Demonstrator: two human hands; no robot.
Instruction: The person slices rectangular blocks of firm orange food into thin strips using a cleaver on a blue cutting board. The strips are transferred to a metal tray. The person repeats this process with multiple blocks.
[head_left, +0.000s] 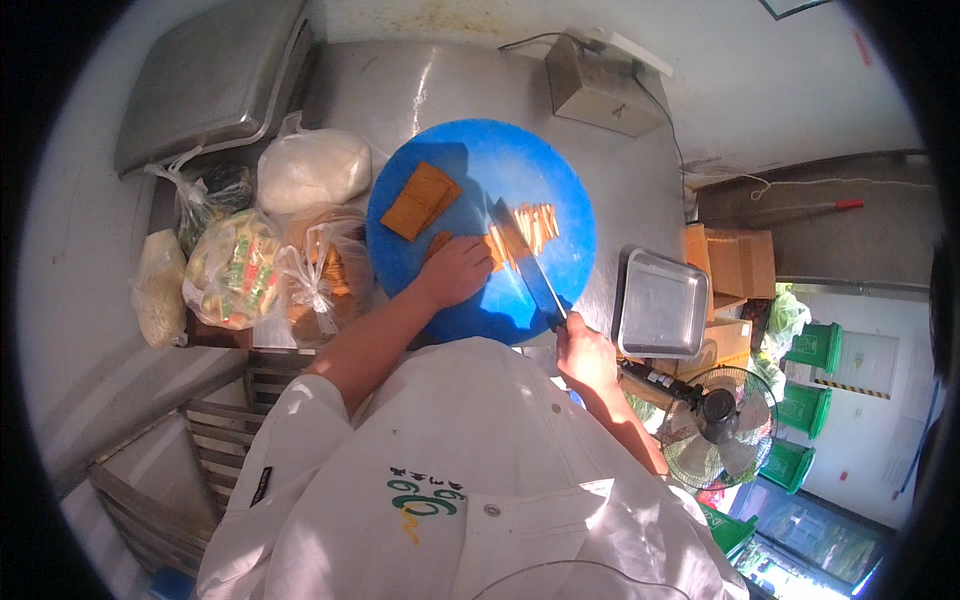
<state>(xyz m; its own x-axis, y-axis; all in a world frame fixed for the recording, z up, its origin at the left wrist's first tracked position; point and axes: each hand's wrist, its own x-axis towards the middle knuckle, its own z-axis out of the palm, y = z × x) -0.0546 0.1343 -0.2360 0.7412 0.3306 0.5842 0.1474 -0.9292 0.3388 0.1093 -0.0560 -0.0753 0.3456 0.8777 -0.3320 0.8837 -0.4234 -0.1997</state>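
Observation:
My right hand grips the handle of a kitchen knife, whose blade slants up and left across a round blue cutting board. Beside the blade, the bent fingers of my left hand press on a brown slab that looks like dried tofu; the hand covers much of it. Cut strips with pale insides lie to the right of the blade. Two overlapping brown slabs rest at the board's upper left, apart from both hands.
Left of the board sit a bag of white food, a bag of brown slabs and a bag of printed packets. A metal tray lies right, above a fan. A metal box stands behind on the steel table.

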